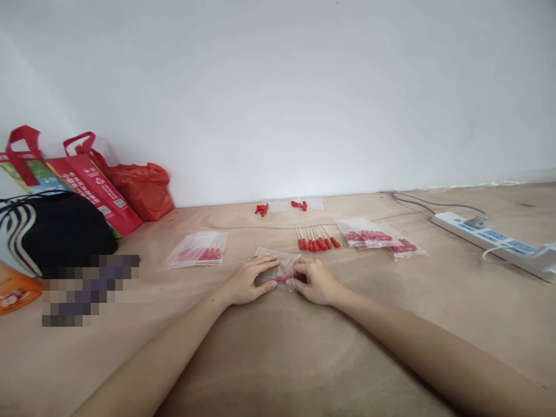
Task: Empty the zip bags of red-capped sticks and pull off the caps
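1. Landmark: one row of red-tipped sticks. About eight tips were counted; overlap prevented an exact figure.
2. Work item: one clear bag lay flat on the near side of the row, slightly left. A red piece showed through its film; the number of pieces inside could not be told.
3. Left hand: rested at the clear bag's left side, thumb and fingers apart in a wide stance over the film.
4. Right hand: curled narrow at the clear bag's right side. Whether its fingertips had closed on the film could not be told.
5. Handling (judged): the clear bag was light, soft and somewhat slippery, prone to creasing. Its edges gave the best hold, clear of the contents.
6. Filled bags: at least three right-hand bags overlapped just right of the row; a left-hand stack lay well left of it, its bag count unclear.
7. Small red pieces: two clusters, one beyond the row to the left, the other almost directly beyond it.
8. Power strip: one, well right of the row.
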Available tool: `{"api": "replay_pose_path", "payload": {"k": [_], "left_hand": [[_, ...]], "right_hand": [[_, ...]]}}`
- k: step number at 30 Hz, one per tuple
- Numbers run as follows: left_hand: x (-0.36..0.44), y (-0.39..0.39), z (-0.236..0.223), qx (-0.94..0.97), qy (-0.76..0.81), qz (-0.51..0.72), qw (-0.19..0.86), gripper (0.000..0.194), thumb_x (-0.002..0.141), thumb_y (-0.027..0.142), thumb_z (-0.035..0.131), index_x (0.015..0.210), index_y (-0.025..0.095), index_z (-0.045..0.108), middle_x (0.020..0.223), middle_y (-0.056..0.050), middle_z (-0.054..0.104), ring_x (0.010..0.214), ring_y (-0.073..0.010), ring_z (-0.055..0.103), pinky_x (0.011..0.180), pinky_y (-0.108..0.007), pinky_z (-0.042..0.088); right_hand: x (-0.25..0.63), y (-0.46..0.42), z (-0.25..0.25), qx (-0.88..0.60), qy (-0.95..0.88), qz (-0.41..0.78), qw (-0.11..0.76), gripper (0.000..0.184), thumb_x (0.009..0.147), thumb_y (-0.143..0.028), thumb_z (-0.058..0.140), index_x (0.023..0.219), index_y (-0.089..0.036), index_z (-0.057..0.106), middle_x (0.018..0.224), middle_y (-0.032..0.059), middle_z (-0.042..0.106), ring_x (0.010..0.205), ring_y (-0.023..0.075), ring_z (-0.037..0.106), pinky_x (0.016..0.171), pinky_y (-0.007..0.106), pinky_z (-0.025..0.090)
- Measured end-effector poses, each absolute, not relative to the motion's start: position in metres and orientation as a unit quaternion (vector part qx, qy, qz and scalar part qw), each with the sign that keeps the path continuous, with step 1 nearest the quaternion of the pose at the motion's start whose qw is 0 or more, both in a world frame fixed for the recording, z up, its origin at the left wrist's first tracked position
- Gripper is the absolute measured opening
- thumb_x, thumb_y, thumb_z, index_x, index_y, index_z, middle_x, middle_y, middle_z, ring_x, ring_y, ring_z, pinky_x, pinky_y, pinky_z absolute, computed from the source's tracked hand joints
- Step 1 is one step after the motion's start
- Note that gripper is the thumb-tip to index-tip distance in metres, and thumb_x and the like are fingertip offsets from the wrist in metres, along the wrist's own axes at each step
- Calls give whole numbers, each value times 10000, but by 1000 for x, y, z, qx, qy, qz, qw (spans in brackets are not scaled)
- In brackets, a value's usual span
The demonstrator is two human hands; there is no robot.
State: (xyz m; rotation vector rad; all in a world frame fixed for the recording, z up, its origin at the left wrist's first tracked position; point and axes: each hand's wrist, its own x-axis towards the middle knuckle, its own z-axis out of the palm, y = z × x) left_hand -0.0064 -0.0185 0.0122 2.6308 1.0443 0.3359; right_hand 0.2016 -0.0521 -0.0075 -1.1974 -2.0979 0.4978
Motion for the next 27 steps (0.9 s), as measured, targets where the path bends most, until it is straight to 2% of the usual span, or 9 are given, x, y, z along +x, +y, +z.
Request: {"api": "replay_pose_path", "payload": {"k": [4, 8, 11, 14, 16, 18, 21, 24, 27], "left_hand": [[-7, -18, 12, 912, 363, 116, 150, 490, 803, 408, 495, 1249, 214, 440, 1330, -57, 426, 1248, -212, 348, 1053, -399, 248], [-7, -19, 14, 912, 371, 98, 144, 524, 815, 434, 469, 1286, 219, 390, 1354, -63, 392, 1266, -215, 317, 1065, -420, 205], [-7, -20, 16, 916, 371, 67, 137, 570, 829, 471, 432, 1334, 239, 305, 1404, -71, 298, 1299, -228, 247, 1071, -458, 142], [-6, -21, 18, 923, 359, 34, 132, 540, 837, 510, 395, 1329, 309, 298, 1442, -51, 188, 1323, -255, 156, 1060, -503, 89], [-7, -22, 19, 927, 353, 15, 128, 514, 837, 528, 378, 1315, 350, 309, 1453, -37, 141, 1328, -274, 118, 1050, -527, 72], [-7, -23, 19, 927, 354, 1, 124, 518, 831, 547, 375, 1311, 369, 305, 1457, -37, 129, 1327, -292, 105, 1039, -550, 65], [-4, -25, 18, 922, 371, 25, 107, 502, 826, 554, 377, 1281, 341, 380, 1435, -50, 225, 1325, -304, 111, 1033, -568, 56], [6, -27, 15, 910, 387, 116, 92, 458, 875, 480, 308, 1217, 226, 478, 1370, -76, 361, 1311, -244, 205, 1073, -470, 125], [23, -29, 15, 902, 378, 173, 115, 478, 906, 413, 240, 1257, 146, 424, 1348, -93, 393, 1278, -179, 294, 1064, -353, 241]], "right_hand": [[208, -55, -8, -462, -738, 267, 412, 101, 762, -247, 489, 702, -178, 533, 640, -13, 531, 561, 95, 464, 536, 219, 352], [228, -49, -3, -464, -607, 329, 555, 208, 793, -390, 453, 736, -191, 475, 621, -12, 543, 573, 116, 519, 555, 245, 417], [247, -36, 1, -440, -530, 327, 647, 238, 798, -448, 438, 775, -212, 413, 621, -18, 551, 569, 127, 553, 575, 271, 455], [265, -22, 0, -430, -500, 250, 709, 238, 825, -464, 396, 833, -227, 370, 733, -5, 562, 615, 127, 581, 586, 283, 477], [274, -16, -4, -435, -539, 183, 698, 229, 840, -448, 390, 890, -225, 370, 831, 24, 567, 714, 140, 601, 648, 305, 488], [278, -12, -10, -455, -626, 108, 624, 215, 861, -407, 373, 948, -211, 379, 901, 63, 568, 805, 159, 598, 704, 325, 483], [276, -8, -17, -471, -728, 22, 497, 185, 876, -336, 356, 981, -189, 399, 949, 102, 567, 877, 178, 575, 751, 338, 468], [269, -5, -21, -466, -767, 6, 441, 145, 869, -281, 372, 970, -190, 423, 963, 97, 569, 891, 184, 561, 756, 334, 455], [263, -2, -22, -463, -793, -7, 395, 129, 876, -239, 350, 956, -198, 443, 960, 80, 573, 862, 177, 560, 723, 316, 448]]}}
